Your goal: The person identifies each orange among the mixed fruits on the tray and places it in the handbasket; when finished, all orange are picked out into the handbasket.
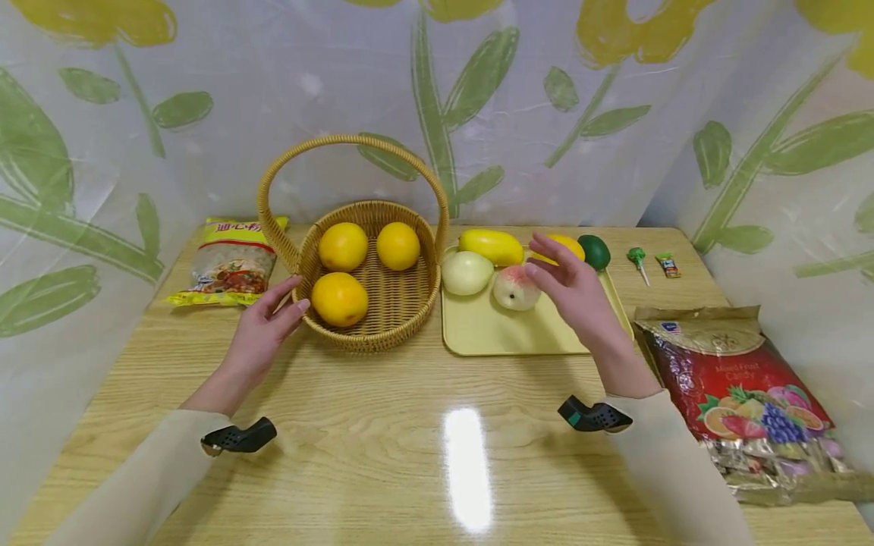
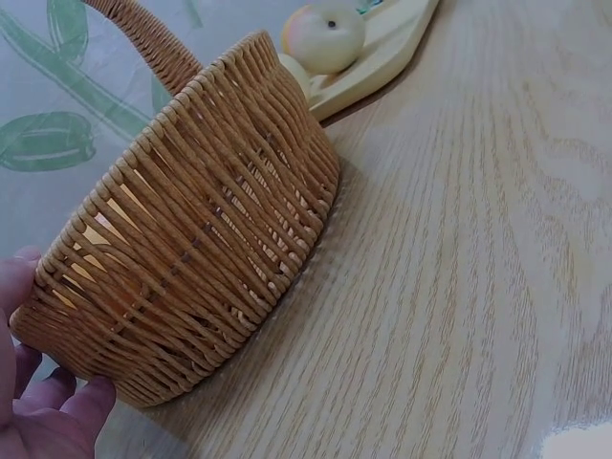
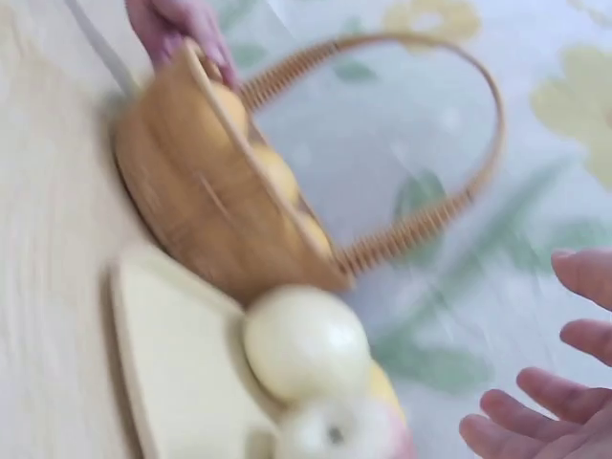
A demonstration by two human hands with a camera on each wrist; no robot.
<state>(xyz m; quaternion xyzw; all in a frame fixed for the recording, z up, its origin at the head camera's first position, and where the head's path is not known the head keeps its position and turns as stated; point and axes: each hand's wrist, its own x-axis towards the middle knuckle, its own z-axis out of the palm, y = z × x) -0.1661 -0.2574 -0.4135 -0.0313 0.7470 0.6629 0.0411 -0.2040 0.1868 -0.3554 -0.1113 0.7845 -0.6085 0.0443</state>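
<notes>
A wicker basket (image 1: 372, 343) with a tall arched handle holds three orange-yellow fruits (image 1: 339, 299). My left hand (image 1: 268, 327) grips its left rim, thumb at the edge and fingers against the woven wall (image 2: 191, 249). Over the pale yellow tray (image 1: 471, 340), my right hand (image 1: 572, 292) hovers with fingers spread and nothing in them, above a pink-and-white peach (image 1: 514, 290). Around the peach lie a pale round fruit (image 1: 467, 273), a long yellow fruit (image 1: 490, 247), a partly hidden orange-yellow fruit (image 1: 567, 246) and a dark green one (image 1: 595, 252).
A yellow-edged food packet (image 1: 232, 262) lies left of the basket. Beyond the tray are a green lollipop (image 1: 637, 258) and a small wrapped candy (image 1: 668, 265). At the right edge rests a large bag of mixed fruit candy (image 1: 740, 387). A flowered curtain (image 1: 328, 83) stands behind the table.
</notes>
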